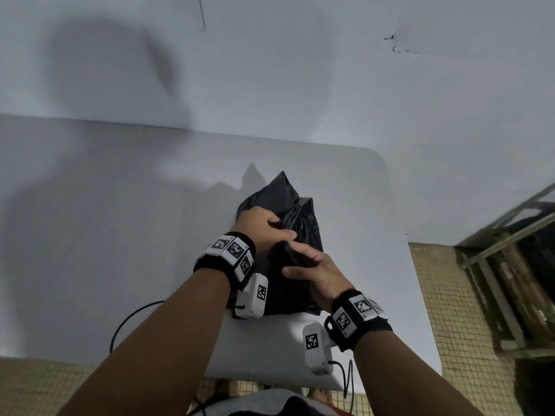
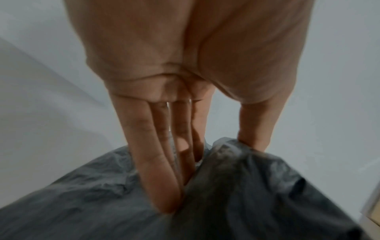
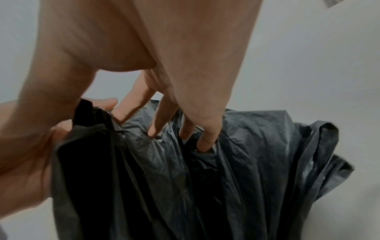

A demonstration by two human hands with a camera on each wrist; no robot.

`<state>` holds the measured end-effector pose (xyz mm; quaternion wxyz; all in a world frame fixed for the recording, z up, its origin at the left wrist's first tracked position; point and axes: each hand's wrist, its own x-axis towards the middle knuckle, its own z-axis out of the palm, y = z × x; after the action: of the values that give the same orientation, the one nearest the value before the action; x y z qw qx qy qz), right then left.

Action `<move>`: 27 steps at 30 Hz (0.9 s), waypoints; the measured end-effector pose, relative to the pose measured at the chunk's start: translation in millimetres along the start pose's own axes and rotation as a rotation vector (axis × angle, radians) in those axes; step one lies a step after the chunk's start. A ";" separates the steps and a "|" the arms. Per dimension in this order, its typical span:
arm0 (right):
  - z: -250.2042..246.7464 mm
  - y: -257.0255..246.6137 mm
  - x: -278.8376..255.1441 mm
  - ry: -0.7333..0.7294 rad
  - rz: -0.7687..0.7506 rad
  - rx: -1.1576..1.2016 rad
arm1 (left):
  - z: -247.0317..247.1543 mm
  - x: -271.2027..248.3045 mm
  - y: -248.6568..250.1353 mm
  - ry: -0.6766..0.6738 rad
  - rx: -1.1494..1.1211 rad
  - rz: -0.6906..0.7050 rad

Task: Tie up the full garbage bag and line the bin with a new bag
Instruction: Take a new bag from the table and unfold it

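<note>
A black garbage bag (image 1: 303, 211) sits bunched on the pale grey table (image 1: 120, 235) near its right end. My left hand (image 1: 267, 226) lies over the bag's top left, and in the left wrist view its long fingers (image 2: 160, 178) and thumb pinch a fold of the bag (image 2: 257, 194). My right hand (image 1: 309, 265) holds the near side of the bag. In the right wrist view its fingertips (image 3: 205, 141) dig into the gathered plastic (image 3: 257, 162) while the thumb clamps a dark fold at the left. No bin shows in any view.
The table's rounded right corner (image 1: 381, 163) and near edge are close to the bag. Tiled floor (image 1: 450, 295) lies to the right, with a dark framed structure (image 1: 510, 265) beyond it. A black cable (image 1: 129, 319) loops over the table beside my left forearm. A plain wall is behind.
</note>
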<state>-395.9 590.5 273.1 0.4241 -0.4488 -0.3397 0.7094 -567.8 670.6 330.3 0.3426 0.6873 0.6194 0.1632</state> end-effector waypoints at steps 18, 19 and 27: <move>106.6 -1.1 56.9 0.158 -0.348 -0.775 | -59.3 -73.7 -86.7 0.263 -0.750 -0.293; 110.0 -2.9 57.8 0.114 -0.362 -0.865 | -60.8 -75.4 -88.6 0.257 -0.772 -0.306; 111.7 -16.3 62.4 0.197 -0.294 -0.970 | -62.5 -82.1 -106.6 0.371 -0.681 -0.299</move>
<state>-509.2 642.4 306.3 0.2925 -0.6058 -0.6477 0.3577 -701.9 608.1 319.5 0.4528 0.3961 0.6744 0.4282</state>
